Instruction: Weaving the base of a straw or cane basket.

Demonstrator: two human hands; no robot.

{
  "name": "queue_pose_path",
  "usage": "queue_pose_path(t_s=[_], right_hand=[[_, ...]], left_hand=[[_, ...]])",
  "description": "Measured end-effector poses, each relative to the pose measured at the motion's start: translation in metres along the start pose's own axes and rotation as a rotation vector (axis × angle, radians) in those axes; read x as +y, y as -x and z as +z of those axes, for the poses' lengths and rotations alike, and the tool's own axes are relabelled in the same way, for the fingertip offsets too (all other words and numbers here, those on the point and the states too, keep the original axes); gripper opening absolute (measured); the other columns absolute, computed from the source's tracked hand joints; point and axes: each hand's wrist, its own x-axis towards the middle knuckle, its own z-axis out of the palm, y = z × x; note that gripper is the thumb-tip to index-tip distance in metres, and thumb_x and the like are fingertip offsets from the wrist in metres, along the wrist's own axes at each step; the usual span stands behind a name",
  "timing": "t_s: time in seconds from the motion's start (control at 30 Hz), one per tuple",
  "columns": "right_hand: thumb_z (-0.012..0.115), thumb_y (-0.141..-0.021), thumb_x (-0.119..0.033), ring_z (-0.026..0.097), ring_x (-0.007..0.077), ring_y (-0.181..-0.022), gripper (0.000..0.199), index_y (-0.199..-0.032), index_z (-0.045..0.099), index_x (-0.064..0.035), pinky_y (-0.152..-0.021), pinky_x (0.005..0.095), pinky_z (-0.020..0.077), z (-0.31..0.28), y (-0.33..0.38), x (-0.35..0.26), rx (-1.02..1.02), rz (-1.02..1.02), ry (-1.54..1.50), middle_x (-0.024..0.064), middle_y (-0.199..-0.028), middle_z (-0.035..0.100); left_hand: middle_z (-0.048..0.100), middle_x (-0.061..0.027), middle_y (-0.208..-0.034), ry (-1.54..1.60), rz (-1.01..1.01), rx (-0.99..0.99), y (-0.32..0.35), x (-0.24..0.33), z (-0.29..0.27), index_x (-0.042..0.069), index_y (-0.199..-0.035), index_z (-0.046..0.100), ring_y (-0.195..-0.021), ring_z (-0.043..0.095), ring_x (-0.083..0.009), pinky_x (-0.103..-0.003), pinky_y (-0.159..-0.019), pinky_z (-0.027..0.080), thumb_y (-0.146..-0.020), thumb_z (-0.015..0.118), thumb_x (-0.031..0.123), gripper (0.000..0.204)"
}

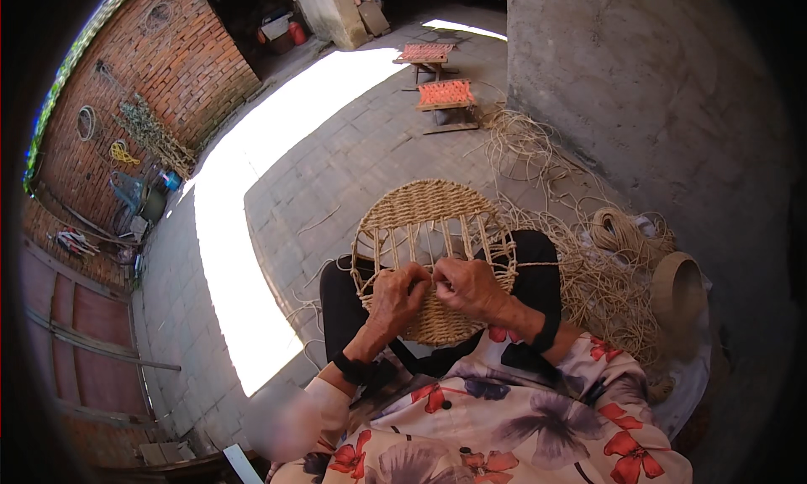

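Observation:
A round piece of straw-coloured rope weaving (430, 200) rests across my lap. Its far and near parts are densely woven, while bare warp cords with gaps run across the middle. My left hand (398, 297) is closed at the left of the open section, fingers pinched together. Close beside it, my right hand (472, 287) is closed too, its fingertips nearly meeting the left ones over the cords. Whatever strand lies between the fingers is hidden. A loose cord (542, 265) runs off the weaving's right edge toward the rope pile.
To my right lies a tangled heap of rope (601, 291) with a coil (620, 232) and a tan roll (677, 286). Two low stools with red woven seats, the nearer one (445, 94) included, stand ahead. A grey wall (647, 89) rises at right, a brick wall (160, 64) at left.

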Motion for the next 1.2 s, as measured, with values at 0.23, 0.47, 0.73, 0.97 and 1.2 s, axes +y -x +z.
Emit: queue_pose_path(t_s=[0.23,0.47,0.73,0.97,1.2], right_hand=[[0.066,-0.078,-0.011,0.067,0.0344,-0.066,0.013,-0.086,0.057,-0.0059,-0.060,0.0442,0.0537,0.001,0.002,-0.003,0.026,0.052,-0.011,0.0139,-0.072,0.065],[0.065,-0.079,-0.015,0.066,0.0364,-0.070,0.014,-0.086,0.058,-0.0049,-0.065,0.0465,0.0528,0.001,0.001,-0.008,-0.015,0.129,0.003,0.0157,-0.075,0.066],[0.067,-0.079,-0.013,0.065,0.0371,-0.071,0.014,-0.088,0.060,-0.0042,-0.065,0.0458,0.0513,0.004,0.002,-0.008,-0.038,0.182,0.085,0.0154,-0.081,0.063],[0.067,-0.083,-0.011,0.065,0.0383,-0.074,0.012,-0.092,0.060,-0.0057,-0.065,0.0454,0.0525,0.003,0.007,-0.003,-0.031,0.053,0.150,0.0153,-0.085,0.062],[0.065,-0.082,-0.003,0.066,0.0363,-0.073,0.011,-0.091,0.058,-0.0012,-0.064,0.0429,0.0512,0.002,0.000,0.000,0.037,0.151,-0.218,0.0164,-0.083,0.064]], left_hand=[[0.070,-0.0133,-0.077,-0.101,0.088,0.023,0.001,0.003,-0.001,0.005,-0.089,0.070,-0.071,0.068,-0.0320,-0.041,-0.072,0.050,-0.082,0.071,0.012,0.010],[0.069,-0.0111,-0.070,-0.125,0.073,0.091,0.000,0.002,0.005,0.004,-0.082,0.070,-0.063,0.067,-0.0282,-0.040,-0.070,0.050,-0.078,0.073,0.014,0.011],[0.068,-0.0098,-0.069,-0.083,0.042,0.115,0.001,0.001,0.009,0.005,-0.081,0.070,-0.062,0.066,-0.0274,-0.038,-0.066,0.050,-0.076,0.072,0.014,0.011],[0.068,-0.0113,-0.070,0.017,-0.139,-0.170,-0.007,0.000,-0.008,0.002,-0.083,0.069,-0.067,0.069,-0.0249,-0.036,-0.066,0.052,-0.078,0.069,0.019,0.018],[0.068,-0.0168,-0.073,0.038,-0.137,-0.152,-0.011,0.005,-0.006,0.004,-0.091,0.069,-0.070,0.068,-0.0361,-0.042,-0.066,0.053,-0.080,0.068,0.017,0.017]])
